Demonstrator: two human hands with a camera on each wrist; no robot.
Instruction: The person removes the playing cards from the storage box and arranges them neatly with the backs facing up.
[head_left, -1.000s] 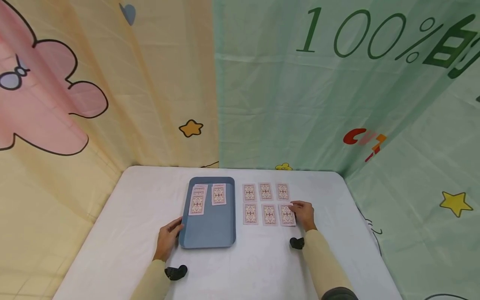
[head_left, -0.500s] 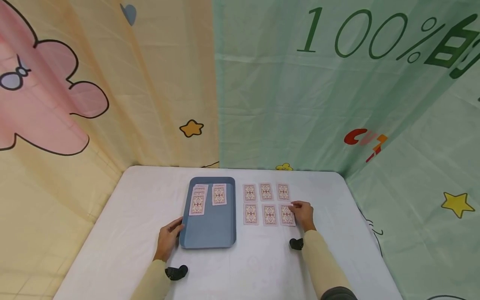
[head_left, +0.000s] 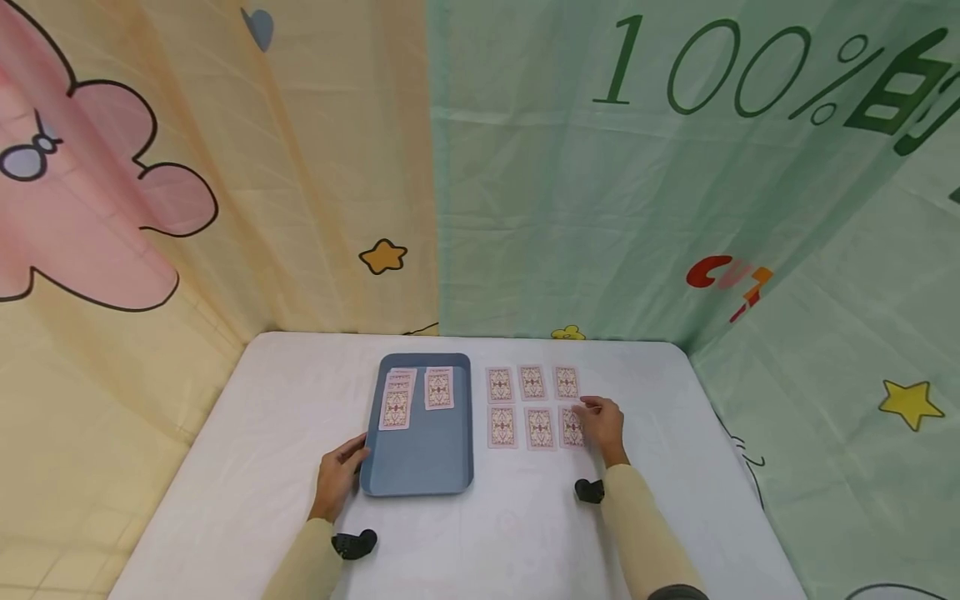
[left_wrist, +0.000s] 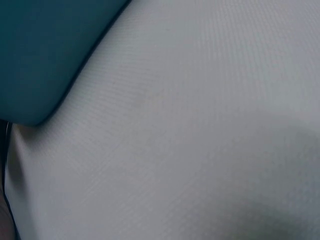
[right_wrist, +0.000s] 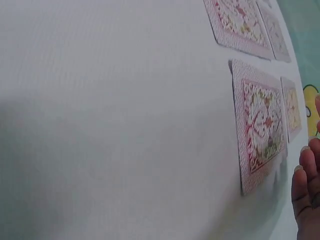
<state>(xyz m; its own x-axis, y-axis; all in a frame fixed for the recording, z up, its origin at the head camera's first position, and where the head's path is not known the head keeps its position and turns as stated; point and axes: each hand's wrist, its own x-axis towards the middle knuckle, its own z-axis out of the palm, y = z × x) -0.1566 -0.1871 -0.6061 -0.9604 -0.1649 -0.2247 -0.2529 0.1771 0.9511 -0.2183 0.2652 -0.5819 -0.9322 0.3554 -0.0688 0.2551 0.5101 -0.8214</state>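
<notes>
In the head view my left hand [head_left: 335,477] rests at the left rim of a blue-grey tray [head_left: 420,467], thumb and fingertips at its edge. The tray also shows in the left wrist view [left_wrist: 45,50]. Inside it lie two overlapping groups of face-down playing cards, one at left [head_left: 396,408], one at right [head_left: 438,388]. My right hand [head_left: 604,427] pinches the upper right corner of the nearest-row right playing card [head_left: 570,427], covering part of it. In the right wrist view, fingers [right_wrist: 302,187] show close beside that patterned card [right_wrist: 262,122].
More face-down cards lie on the white table [head_left: 517,525] right of the tray, including a front middle card [head_left: 539,428] and a back right card [head_left: 566,382]. Printed curtains [head_left: 525,208] rise behind the table's far edge.
My right hand and the front right card have shifted slightly left and away from me, the card a little blurred. My left hand and the tray hold nearly the same place.
</notes>
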